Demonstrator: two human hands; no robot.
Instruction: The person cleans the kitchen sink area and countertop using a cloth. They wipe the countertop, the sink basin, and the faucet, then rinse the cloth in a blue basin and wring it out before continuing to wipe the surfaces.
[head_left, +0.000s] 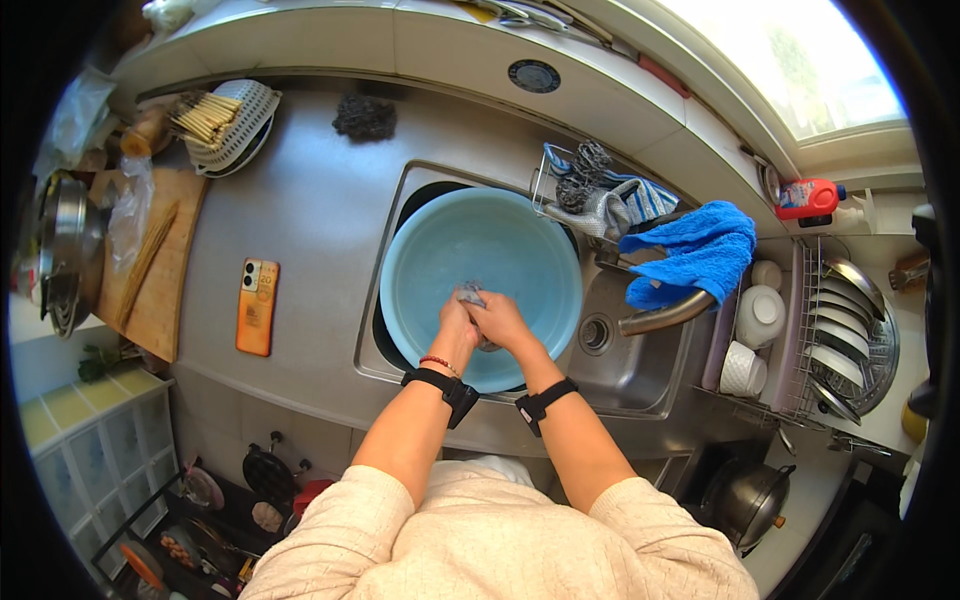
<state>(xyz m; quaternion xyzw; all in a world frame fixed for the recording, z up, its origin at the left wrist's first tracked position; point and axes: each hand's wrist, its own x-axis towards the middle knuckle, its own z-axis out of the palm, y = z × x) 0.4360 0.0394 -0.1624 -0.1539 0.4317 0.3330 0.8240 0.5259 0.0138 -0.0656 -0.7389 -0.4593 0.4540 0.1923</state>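
Note:
A light blue plastic basin (409, 300) sits in the left bowl of a steel double sink, with what looks like water in it. Above its near half, my left hand (454, 321) and my right hand (498, 316) are pressed together. Both grip a bunched greyish cloth (470, 291); a small end pokes out past the fingers, and the rest is hidden in the hands. A red bead bracelet (439, 363) circles my left wrist, and each forearm wears a black strap.
A curved faucet (664, 315) draped with a blue towel (697, 247) reaches over the right sink bowl. Behind the basin's right rim is a wire rack with cloths (637, 199). An orange phone (257, 307) lies on the left counter, a steel wool pad (364, 118) farther back. Dish rack (806, 337) at right.

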